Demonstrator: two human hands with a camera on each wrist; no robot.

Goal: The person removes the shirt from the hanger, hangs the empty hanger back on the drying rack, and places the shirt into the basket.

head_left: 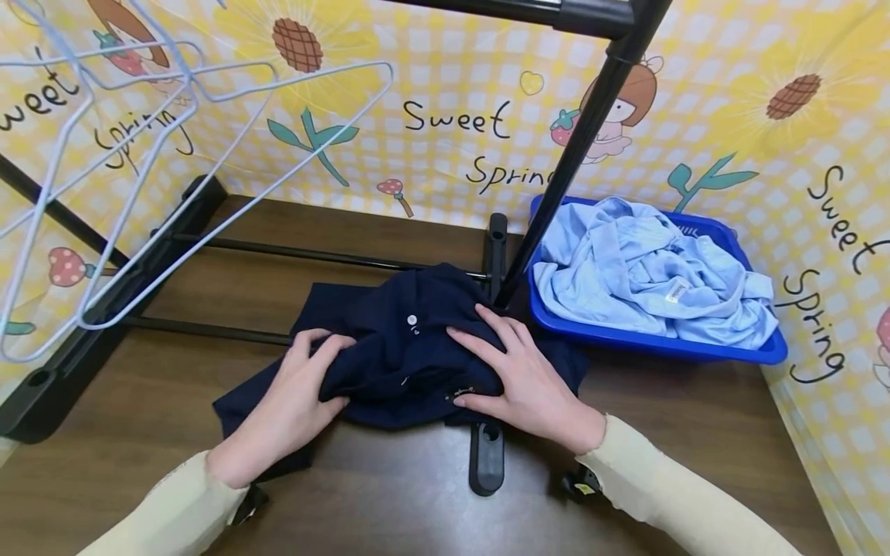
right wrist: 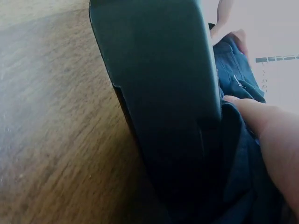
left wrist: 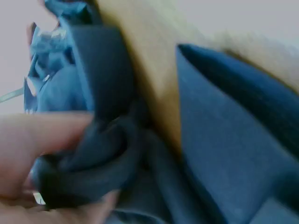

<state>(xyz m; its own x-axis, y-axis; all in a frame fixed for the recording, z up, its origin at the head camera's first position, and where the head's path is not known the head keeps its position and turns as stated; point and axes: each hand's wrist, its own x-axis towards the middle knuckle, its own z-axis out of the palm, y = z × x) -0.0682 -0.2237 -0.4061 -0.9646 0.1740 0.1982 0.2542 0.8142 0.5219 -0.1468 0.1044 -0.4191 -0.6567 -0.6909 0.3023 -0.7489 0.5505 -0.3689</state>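
A crumpled navy shirt (head_left: pixel 410 347) with a white button lies across the right foot and lower bars of a black rack. At its left side, my left hand (head_left: pixel 295 390) grips a fold between thumb and fingers. The left wrist view gives a blurred close look at the bunched navy cloth (left wrist: pixel 107 154) beside that thumb and finger. On the shirt's right part rests my right hand (head_left: pixel 528 378), its fingers spread and fairly straight. In the right wrist view, the right thumb (right wrist: pixel 257 114) lies along the cloth, while the other right fingers are out of sight.
A blue basket (head_left: pixel 761 351) holding light blue clothes (head_left: pixel 647 270) stands at the right. White wire hangers (head_left: pixel 299 166) hang at the upper left. The rack's upright post (head_left: pixel 584 131) rises just behind the shirt, and its foot (head_left: pixel 487 459) sticks out in front.
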